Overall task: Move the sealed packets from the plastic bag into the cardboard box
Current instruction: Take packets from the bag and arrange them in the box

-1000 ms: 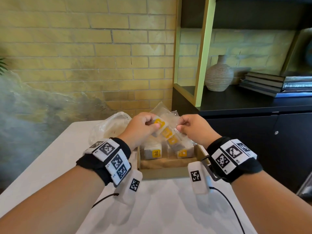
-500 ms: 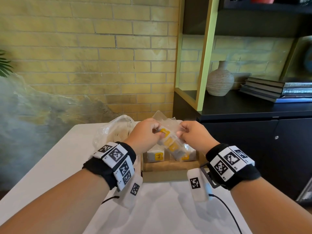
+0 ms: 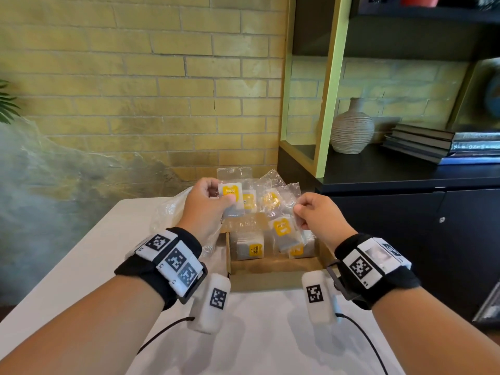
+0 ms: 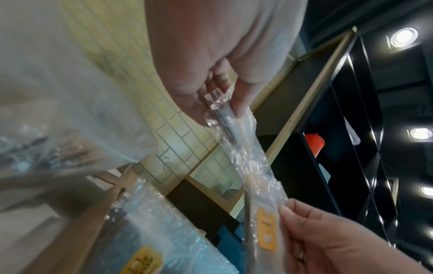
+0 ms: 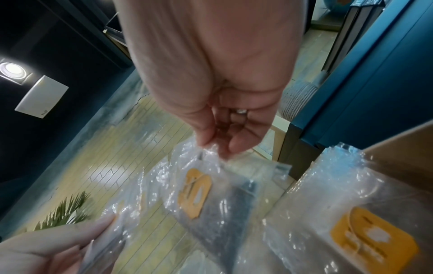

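Observation:
Above the open cardboard box (image 3: 273, 281) both hands hold clear sealed packets with yellow labels. My left hand (image 3: 208, 204) grips a fanned bunch of packets (image 3: 244, 198) by their lower edges. My right hand (image 3: 313, 215) pinches the top corner of a single packet (image 3: 282, 230) that hangs down over the box. In the right wrist view thumb and fingers (image 5: 220, 146) pinch that packet (image 5: 201, 194). Two more packets (image 3: 250, 247) stand inside the box. The crumpled plastic bag (image 3: 170, 209) lies left of the box, behind my left hand.
The box sits on a white table (image 3: 81, 253) against a yellow brick wall. A dark cabinet (image 3: 419, 212) stands close on the right, bearing a ribbed vase (image 3: 351, 128) and stacked books (image 3: 443, 144). Cables trail from both wrists across the table.
My hands have drawn apart: the left lifted the bunch of packets up and left, while the right pulled one packet off it to the right, over the box.

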Demonstrator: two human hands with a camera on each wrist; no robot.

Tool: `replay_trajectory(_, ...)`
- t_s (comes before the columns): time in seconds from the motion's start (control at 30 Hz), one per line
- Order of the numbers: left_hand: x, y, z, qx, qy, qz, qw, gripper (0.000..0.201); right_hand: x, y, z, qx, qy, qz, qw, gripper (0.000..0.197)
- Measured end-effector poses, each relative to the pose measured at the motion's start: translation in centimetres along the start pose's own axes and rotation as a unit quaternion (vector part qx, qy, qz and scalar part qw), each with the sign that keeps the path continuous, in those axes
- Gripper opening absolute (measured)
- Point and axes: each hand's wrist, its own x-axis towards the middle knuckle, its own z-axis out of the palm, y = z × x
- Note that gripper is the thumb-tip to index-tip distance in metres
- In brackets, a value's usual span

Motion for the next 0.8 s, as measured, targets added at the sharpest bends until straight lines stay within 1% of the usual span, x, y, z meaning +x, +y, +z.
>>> replay_trajectory(0.07,0.0,0.0,0.3,-0.043,0.021,-0.014,0.999,0.034,-0.1,-0.3,0.2,0.04,0.0,0.007,0.999,0.015)
replay_trajectory(0.1,0.0,0.1,0.5,-0.057,0.025,-0.021,0.998,0.039,-0.2,-0.5,0.2,0.057,0.003,0.01,0.998,0.019)
replay_trajectory(0.2,-0.3,0.2,1.3,-0.084,0.028,-0.039,0.995,0.043,-0.4,-0.9,0.5,0.112,0.008,-0.009,0.994,0.048)
replay_trajectory(0.27,-0.3,0.3,1.9,-0.078,0.002,-0.051,0.996,0.038,-0.7,-1.2,0.5,0.169,0.001,-0.016,0.986,0.058)
replay_trajectory(0.33,-0.5,0.3,2.3,-0.064,-0.036,-0.067,0.995,0.027,-0.8,-1.3,0.5,0.145,-0.002,-0.026,0.989,0.055)
replay_trajectory(0.4,-0.8,0.1,2.6,-0.039,-0.059,-0.071,0.995,0.007,-0.8,-1.2,0.5,0.103,-0.004,-0.027,0.994,0.041)
replay_trajectory(0.43,-0.9,-0.1,2.7,-0.027,-0.065,-0.073,0.995,0.006,-0.8,-1.2,0.5,0.091,-0.008,-0.026,0.995,0.035)
replay_trajectory(0.47,-0.9,-0.3,2.7,-0.017,-0.068,-0.074,0.995,0.01,-0.8,-1.2,0.6,0.082,-0.01,-0.027,0.996,0.033)
replay_trajectory(0.57,-1.0,-0.7,2.6,0.034,-0.115,-0.078,0.99,0.014,-0.7,-0.8,0.5,0.072,-0.004,-0.025,0.997,0.04)
replay_trajectory(0.67,-1.2,-0.8,2.6,0.104,-0.149,-0.079,0.98,0.009,-0.6,-0.6,0.5,0.07,-0.01,-0.031,0.997,0.041)
replay_trajectory(0.77,-1.1,-0.9,2.9,0.099,-0.169,-0.088,0.977,0.032,-0.7,-0.5,0.6,0.05,-0.021,-0.041,0.998,0.041)
replay_trajectory(0.8,-1.1,-0.9,3.0,0.103,-0.171,-0.086,0.976,0.036,-0.7,-0.4,0.7,0.05,-0.02,-0.041,0.998,0.04)
